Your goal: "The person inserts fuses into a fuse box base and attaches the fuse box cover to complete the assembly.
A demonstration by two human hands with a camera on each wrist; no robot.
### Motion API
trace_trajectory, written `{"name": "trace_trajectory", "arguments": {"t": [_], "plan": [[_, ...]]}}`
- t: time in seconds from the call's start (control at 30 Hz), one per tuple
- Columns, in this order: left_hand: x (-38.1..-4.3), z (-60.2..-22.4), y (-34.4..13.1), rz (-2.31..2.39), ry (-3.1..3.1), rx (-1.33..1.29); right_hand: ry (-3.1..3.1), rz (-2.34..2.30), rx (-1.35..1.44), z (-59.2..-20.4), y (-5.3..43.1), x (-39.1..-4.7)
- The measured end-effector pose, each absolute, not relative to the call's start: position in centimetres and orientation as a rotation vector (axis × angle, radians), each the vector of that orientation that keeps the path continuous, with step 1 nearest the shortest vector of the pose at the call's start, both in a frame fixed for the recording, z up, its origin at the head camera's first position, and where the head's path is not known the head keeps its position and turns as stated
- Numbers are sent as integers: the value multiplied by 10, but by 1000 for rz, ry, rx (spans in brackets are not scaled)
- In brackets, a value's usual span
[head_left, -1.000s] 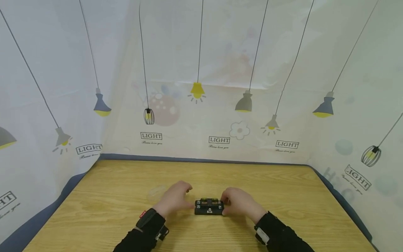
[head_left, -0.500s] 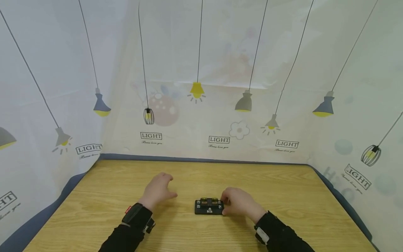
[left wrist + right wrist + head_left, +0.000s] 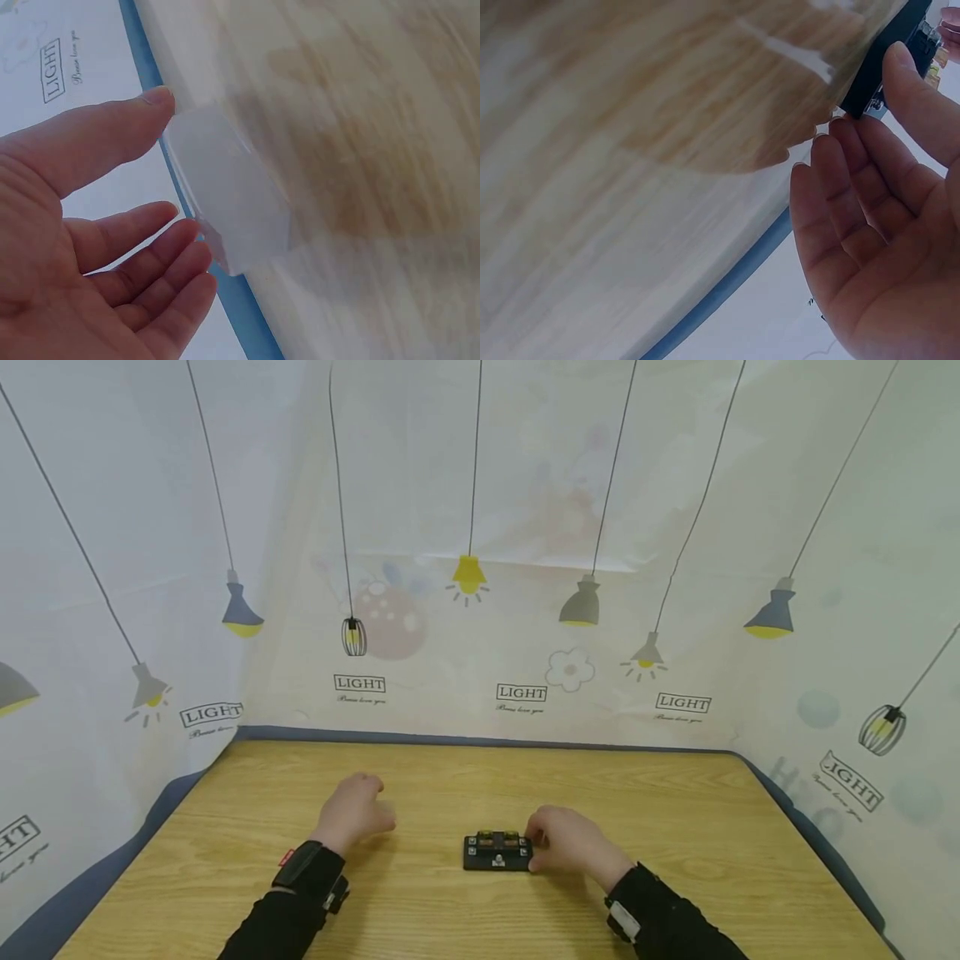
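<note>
A black fuse block (image 3: 498, 862) with metal screws and yellowish parts on top lies on the wooden table. My right hand (image 3: 567, 839) pinches its right end; in the right wrist view the thumb lies over one side of the fuse block (image 3: 877, 64), with fingertips at the lower edge. Farther left, my left hand (image 3: 349, 814) is low over the table. The left wrist view shows a clear plastic cover (image 3: 225, 187) between that hand's thumb and fingertips, touching both. From the head view the cover can hardly be made out.
The wooden table (image 3: 465, 781) ends at a blue-grey border (image 3: 480, 742) along the back and sides. White sheets (image 3: 442, 468) printed with hanging lamps and the word LIGHT stand behind it and at both sides.
My left hand has moved left, from beside the fuse block to the clear cover, and its fingers have drawn closer together. The right hand and the fuse block have stayed in place.
</note>
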State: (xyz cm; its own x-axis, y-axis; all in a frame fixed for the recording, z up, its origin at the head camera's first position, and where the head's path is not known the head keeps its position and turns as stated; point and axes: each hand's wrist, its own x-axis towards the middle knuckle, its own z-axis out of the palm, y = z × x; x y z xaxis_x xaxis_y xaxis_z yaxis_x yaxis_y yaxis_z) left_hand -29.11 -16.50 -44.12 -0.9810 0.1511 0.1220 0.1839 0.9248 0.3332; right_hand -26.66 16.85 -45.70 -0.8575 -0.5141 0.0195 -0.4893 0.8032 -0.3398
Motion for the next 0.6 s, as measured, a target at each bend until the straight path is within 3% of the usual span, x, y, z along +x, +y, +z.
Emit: {"name": "trace_trajectory", "arguments": {"t": [0.6], "plan": [[-293,-452,-174,-539,-2939,-319,2923,-502,-775,-455,167,-266]]}}
